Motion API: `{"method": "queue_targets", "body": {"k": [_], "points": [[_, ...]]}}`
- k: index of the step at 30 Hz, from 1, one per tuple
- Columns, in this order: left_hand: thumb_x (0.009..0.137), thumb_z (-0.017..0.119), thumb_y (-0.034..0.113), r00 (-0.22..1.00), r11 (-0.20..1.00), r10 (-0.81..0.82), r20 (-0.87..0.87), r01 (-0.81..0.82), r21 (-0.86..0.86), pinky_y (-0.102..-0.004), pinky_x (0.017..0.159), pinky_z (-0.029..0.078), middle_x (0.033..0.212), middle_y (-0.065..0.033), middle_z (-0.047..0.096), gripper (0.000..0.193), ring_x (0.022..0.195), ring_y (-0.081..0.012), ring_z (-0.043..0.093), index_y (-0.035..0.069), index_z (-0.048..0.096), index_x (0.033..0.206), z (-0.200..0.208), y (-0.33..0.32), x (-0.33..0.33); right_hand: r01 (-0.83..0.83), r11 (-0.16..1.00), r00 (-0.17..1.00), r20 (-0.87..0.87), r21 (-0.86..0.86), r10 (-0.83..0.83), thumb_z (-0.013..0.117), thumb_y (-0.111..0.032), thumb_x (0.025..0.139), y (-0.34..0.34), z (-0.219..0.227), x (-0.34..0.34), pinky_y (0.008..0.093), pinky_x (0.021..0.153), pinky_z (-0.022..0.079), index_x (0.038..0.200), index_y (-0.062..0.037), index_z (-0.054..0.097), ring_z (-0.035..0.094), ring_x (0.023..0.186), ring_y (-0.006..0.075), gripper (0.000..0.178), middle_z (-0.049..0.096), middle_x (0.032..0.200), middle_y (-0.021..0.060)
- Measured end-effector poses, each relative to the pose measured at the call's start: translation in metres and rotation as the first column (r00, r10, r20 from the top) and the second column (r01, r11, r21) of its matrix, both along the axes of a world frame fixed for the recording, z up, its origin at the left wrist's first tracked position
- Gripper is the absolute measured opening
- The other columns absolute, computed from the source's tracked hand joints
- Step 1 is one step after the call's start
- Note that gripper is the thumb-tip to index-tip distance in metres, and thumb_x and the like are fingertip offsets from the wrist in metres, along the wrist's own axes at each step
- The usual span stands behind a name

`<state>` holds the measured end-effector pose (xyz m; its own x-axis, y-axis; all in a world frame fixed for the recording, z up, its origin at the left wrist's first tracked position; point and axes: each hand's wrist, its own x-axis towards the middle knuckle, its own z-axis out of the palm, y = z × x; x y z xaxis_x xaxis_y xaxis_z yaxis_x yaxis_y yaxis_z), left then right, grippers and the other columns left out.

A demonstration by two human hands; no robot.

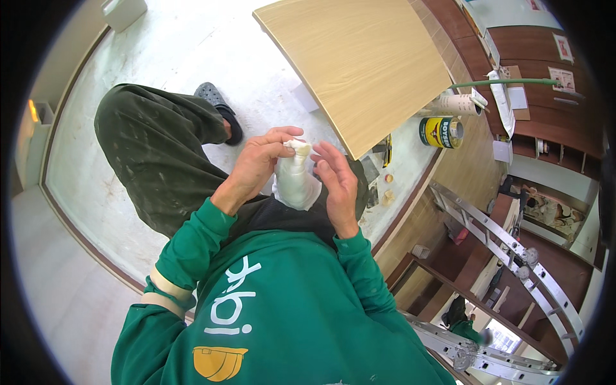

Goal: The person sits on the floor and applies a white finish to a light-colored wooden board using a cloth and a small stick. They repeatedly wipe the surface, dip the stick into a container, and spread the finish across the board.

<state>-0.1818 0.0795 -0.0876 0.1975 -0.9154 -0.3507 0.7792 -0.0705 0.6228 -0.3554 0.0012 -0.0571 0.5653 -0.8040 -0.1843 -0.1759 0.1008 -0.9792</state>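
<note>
A white, soft bundle (296,183), gathered into a narrow neck at its upper end, stands in front of my lap. Its look fits a wadded cloth or a filled bag; I cannot tell which. The thumb and fingers of my left hand (260,157) pinch that yellowish-white upper end. On the bundle's right side, my right hand (337,183) is held with fingers apart and curved toward it, holding nothing. Beneath both hands are my dark trousers (157,147).
Ahead, a light wooden panel (359,58) reaches close to my right hand. Beyond it stand a yellow-and-black paint can (440,132) and a paper roll (459,104). A metal ladder (513,250) lies across the right side. The white floor (173,51) has smudges.
</note>
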Motion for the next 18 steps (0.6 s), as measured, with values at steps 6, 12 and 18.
{"method": "queue_targets", "body": {"k": [6, 12, 18], "points": [[0.087, 0.055, 0.005, 1.000, 0.997, 0.015, 0.021, -0.013, -0.080, -0.0400, 0.110, 0.039, 0.142, -0.0148, 0.050, 0.026, 0.128, -0.0257, 0.050, -0.007, 0.072, 0.102, 0.001, -0.005, 0.010, -0.097, 0.978, 0.994, 0.065, 0.186, 0.086, 0.074, -0.013, 0.090, 0.001, 0.002, 0.027, 0.0325, 0.096, 0.050, 0.128, 0.0012, 0.063, 0.062, 0.109, 0.0169, 0.042, 0.062, 0.130, 0.0139], [0.090, 0.060, 0.002, 0.958, 0.996, -0.016, 0.286, 0.039, -0.075, -0.0342, 0.101, 0.044, 0.124, -0.0103, 0.063, 0.022, 0.115, -0.0209, 0.057, -0.005, 0.073, 0.106, 0.005, -0.002, 0.019, -0.145, 0.986, 0.988, -0.058, -0.083, 0.141, 0.079, -0.003, 0.084, -0.006, -0.001, 0.022, 0.0291, 0.089, 0.052, 0.115, 0.0033, 0.063, 0.064, 0.099, 0.0144, 0.035, 0.069, 0.108, 0.0079], [0.088, 0.073, 0.005, 0.888, 0.996, 0.082, 0.453, -0.087, -0.010, -0.0229, 0.072, 0.045, 0.086, -0.0009, 0.067, 0.020, 0.080, -0.0084, 0.058, -0.001, 0.075, 0.107, 0.011, 0.001, 0.021, 0.009, 0.989, 0.990, 0.136, 0.145, -0.029, 0.083, -0.013, 0.082, -0.005, 0.003, 0.034, 0.0265, 0.076, 0.050, 0.101, 0.0002, 0.068, 0.062, 0.084, 0.0100, 0.028, 0.069, 0.092, 0.0044]]}}
